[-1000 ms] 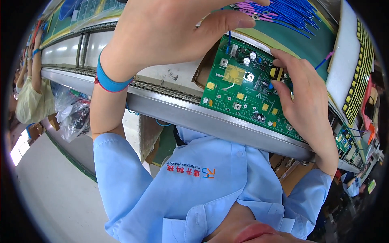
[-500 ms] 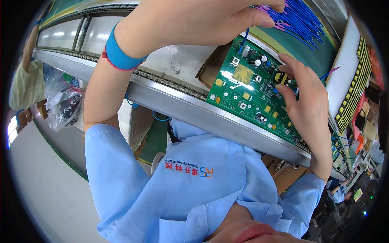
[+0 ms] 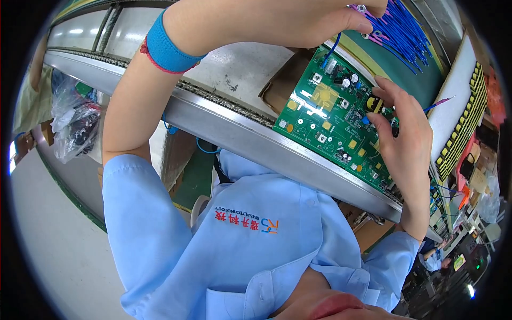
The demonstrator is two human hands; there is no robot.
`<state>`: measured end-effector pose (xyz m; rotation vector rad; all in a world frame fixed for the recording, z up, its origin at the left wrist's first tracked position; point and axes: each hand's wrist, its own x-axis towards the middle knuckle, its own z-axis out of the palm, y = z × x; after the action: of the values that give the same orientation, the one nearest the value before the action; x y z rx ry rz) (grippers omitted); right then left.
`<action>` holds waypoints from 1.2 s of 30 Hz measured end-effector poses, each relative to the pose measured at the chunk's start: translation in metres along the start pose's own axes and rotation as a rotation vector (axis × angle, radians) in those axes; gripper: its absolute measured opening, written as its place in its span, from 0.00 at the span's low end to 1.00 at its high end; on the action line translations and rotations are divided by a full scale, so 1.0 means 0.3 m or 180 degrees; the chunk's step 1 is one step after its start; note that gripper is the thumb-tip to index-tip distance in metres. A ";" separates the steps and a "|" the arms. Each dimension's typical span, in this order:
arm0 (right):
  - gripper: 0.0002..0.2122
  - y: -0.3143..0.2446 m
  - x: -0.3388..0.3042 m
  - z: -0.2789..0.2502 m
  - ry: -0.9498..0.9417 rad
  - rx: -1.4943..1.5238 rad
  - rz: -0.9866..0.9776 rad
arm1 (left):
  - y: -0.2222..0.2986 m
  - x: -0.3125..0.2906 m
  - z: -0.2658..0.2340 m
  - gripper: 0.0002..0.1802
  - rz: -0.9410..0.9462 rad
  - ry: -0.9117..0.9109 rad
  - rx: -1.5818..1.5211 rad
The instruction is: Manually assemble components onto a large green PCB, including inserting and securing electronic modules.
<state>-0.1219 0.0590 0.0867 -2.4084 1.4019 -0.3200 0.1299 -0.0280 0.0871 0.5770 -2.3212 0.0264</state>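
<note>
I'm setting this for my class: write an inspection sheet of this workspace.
Surface: metal rail nearest the person, pale panel beyond.
Job's things: green circuit board, fitted with components.
Clutter: brown cardboard beside the board; clear plastic bags, left.
Hands: left hand at the blue wires; right hand at the board's yellow component; grips unclear.
Cables: blue wires piled; one wire rises from the board.
Surroundings: white block bearing black-and-yellow parts.

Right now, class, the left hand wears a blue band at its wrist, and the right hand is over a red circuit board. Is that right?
Not quite: the circuit board is green, not red, as the head view shows. The rest stands: the left hand wears a blue band at its wrist, and the right hand is over the board.
</note>
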 end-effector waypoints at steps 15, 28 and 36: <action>0.21 -0.037 0.121 -0.170 0.0639 0.0048 -0.0420 | -0.009 0.022 -0.040 0.09 -0.0335 -0.0149 -0.0056; 0.22 -0.004 0.914 0.014 0.0732 -0.0818 -0.1062 | -0.357 -0.119 -0.034 0.13 -0.1419 0.0536 0.1426; 0.18 -0.067 0.950 0.075 0.0900 -0.1209 -0.0705 | -0.369 -0.126 -0.018 0.22 -0.1570 0.0473 0.1300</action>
<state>0.0414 -0.1763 0.0812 -2.9358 1.4157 -0.5054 0.2031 -0.1113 0.0497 1.2927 -1.9796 0.3041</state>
